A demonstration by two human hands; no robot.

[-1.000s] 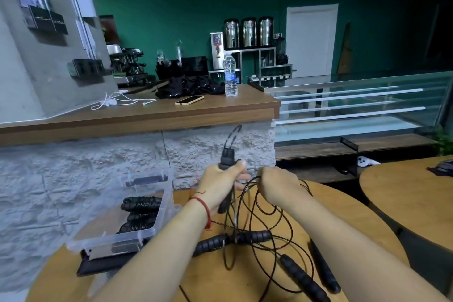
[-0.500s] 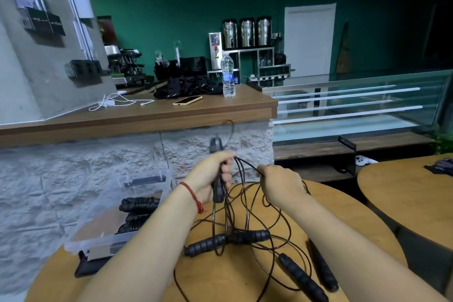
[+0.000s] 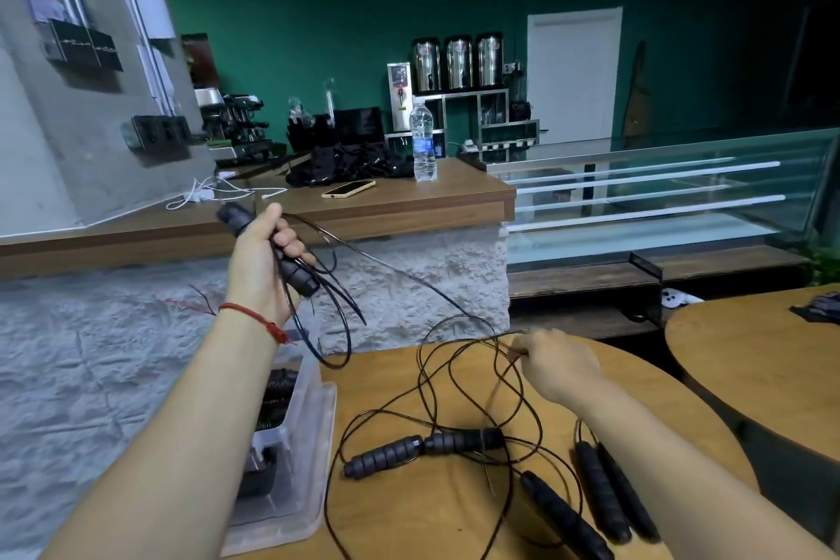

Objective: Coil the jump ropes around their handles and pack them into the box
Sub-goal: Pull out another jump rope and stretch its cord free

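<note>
My left hand (image 3: 261, 261) is raised high at the left and grips a black jump-rope handle (image 3: 297, 271), with loops of thin black cord hanging under it. A taut strand runs from there down to my right hand (image 3: 557, 366), which pinches the cord just above the round wooden table (image 3: 409, 514). More black cord (image 3: 454, 382) lies tangled on the table. Two joined handles (image 3: 422, 450) lie in the middle, and three more handles (image 3: 600, 496) lie at the right. A clear plastic box (image 3: 291, 464) at the table's left edge holds coiled ropes.
A wooden counter (image 3: 386, 207) on a white stone base stands behind the table, with a phone (image 3: 347, 189), water bottle (image 3: 422, 141) and white cable on it. A second round table (image 3: 763, 359) is at the right. A glass display case sits beyond.
My left hand has lifted the handle up and to the left, pulling the cord taut. My right hand has dropped lower and moved right along the cord.
</note>
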